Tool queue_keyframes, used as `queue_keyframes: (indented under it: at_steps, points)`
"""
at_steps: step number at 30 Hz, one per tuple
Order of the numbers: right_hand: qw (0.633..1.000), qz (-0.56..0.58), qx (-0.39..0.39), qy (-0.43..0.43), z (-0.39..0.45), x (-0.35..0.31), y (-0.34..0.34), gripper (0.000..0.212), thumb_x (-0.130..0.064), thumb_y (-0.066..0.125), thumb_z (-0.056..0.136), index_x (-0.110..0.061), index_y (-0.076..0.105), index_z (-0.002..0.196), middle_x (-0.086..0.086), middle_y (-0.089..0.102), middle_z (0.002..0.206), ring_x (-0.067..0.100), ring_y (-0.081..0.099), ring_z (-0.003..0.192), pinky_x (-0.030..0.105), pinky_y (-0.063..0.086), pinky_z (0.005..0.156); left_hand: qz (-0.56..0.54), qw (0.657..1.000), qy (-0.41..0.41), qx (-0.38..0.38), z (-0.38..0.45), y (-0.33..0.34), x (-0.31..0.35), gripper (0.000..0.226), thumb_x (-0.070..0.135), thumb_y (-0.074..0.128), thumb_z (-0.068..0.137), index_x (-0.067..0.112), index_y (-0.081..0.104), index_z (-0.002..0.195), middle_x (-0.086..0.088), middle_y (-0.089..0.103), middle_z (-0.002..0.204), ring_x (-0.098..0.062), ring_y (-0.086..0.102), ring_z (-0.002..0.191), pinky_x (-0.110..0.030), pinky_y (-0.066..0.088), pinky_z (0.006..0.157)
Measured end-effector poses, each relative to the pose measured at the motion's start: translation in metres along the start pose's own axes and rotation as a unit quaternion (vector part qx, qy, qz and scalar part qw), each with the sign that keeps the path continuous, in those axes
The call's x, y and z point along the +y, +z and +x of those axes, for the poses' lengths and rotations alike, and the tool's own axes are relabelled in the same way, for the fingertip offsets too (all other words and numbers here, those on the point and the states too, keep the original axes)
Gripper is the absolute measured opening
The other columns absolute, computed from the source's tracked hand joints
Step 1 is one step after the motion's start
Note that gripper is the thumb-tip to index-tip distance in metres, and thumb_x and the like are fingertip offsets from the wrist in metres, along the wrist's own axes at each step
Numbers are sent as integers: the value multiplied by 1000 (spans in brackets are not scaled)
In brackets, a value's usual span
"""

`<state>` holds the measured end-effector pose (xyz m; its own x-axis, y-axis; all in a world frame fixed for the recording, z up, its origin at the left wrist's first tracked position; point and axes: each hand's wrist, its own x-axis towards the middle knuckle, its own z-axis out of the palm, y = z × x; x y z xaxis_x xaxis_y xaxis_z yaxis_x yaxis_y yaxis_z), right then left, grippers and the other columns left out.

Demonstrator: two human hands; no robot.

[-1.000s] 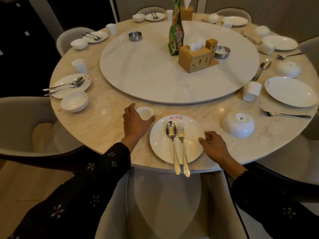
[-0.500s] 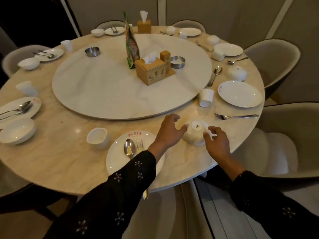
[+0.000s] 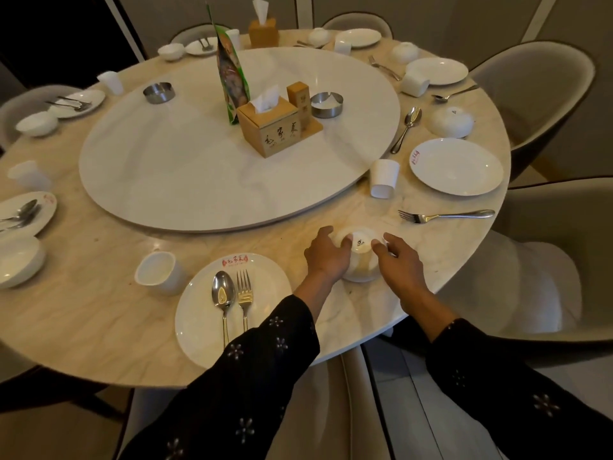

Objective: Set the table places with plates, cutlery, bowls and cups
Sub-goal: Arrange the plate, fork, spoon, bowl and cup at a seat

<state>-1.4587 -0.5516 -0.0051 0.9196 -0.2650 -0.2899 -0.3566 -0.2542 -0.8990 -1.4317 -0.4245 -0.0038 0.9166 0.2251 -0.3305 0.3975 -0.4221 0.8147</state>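
Observation:
An upside-down white bowl [image 3: 361, 260] sits near the table's front edge. My left hand [image 3: 326, 255] grips its left side and my right hand [image 3: 399, 260] grips its right side, fingertips curled onto its base. Left of it lies a white plate [image 3: 202, 313] carrying a spoon [image 3: 223, 295] and a fork [image 3: 244, 293]. An upright white cup [image 3: 159, 272] stands left of that plate. My left sleeve covers the plate's lower right part.
The round marble table [image 3: 83, 310] has a lazy Susan [image 3: 199, 167] with a tissue box [image 3: 270, 126]. At the right are a plate [image 3: 457, 166], an inverted cup [image 3: 384, 178], a loose fork [image 3: 444, 215], a spoon [image 3: 407, 127] and another inverted bowl [image 3: 451, 121]. Chairs surround the table.
My left hand let go of the cup and my right hand left the plate. Both moved right and took hold of the upside-down bowl. My view shifted right.

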Motion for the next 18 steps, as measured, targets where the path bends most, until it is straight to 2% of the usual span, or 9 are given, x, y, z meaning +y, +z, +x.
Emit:
queue_keyframes:
  at_steps: [2,4,6,8,10,11,13,15,18]
  points:
    - [1000,19,5,5,-4,2,1,47,-41,55,93,-22,51,136,5,53,139,20,51,123,28,39,94,-103,993,-49,29,-4,-5,1,48,40,57,93,21,47,136,-3,52,136,-25,50,124,-37,43,104]
    - [999,40,10,9,-8,1,4,46,-41,55,94,-22,52,135,5,54,138,20,51,123,28,40,95,-208,972,-105,41,-8,-9,3,40,33,59,93,19,53,130,1,54,127,-24,53,118,-35,46,99]
    - [999,51,13,10,-15,2,10,46,-42,54,94,-22,52,135,4,54,137,20,51,122,29,40,96,-304,942,-141,18,-12,-15,4,26,27,62,91,16,64,114,-3,61,124,-25,58,112,-40,49,97]
    - [998,58,14,7,-21,3,14,47,-45,52,94,-22,52,135,2,55,136,19,52,119,28,42,93,-362,921,-140,-16,-20,-22,4,15,21,67,89,12,69,101,-9,66,118,-28,61,109,-44,50,98]
    - [996,85,10,18,-28,2,18,46,-47,48,95,-21,53,132,2,57,131,19,55,114,30,46,88,-393,911,-115,-47,-28,-32,3,25,17,72,85,6,69,107,-11,67,117,-29,63,110,-45,50,99]
    - [994,104,2,28,-31,0,20,44,-47,45,96,-20,55,129,4,58,128,19,56,111,33,49,86,-386,916,-90,-63,-31,-39,2,32,17,74,83,5,68,112,-12,67,117,-29,63,111,-45,50,98]
    - [988,141,-30,60,-37,-5,23,41,-48,40,98,-20,55,124,8,59,122,25,59,108,39,55,81,-306,947,-13,-96,-41,-53,2,37,21,75,81,9,67,116,-8,68,117,-25,64,108,-43,53,95]
    - [973,192,-71,109,-47,-13,25,47,-53,37,98,-18,51,125,13,60,114,33,62,104,40,57,74,-173,975,79,-117,-57,-70,5,32,24,75,82,15,69,111,-1,69,109,-15,65,98,-31,56,85]
    - [929,285,-149,182,-66,-24,25,67,-66,39,90,-8,53,120,20,62,110,39,65,96,48,56,79,-43,966,207,-146,-82,-95,6,26,21,75,82,14,70,106,2,70,101,-4,64,88,-12,46,70]
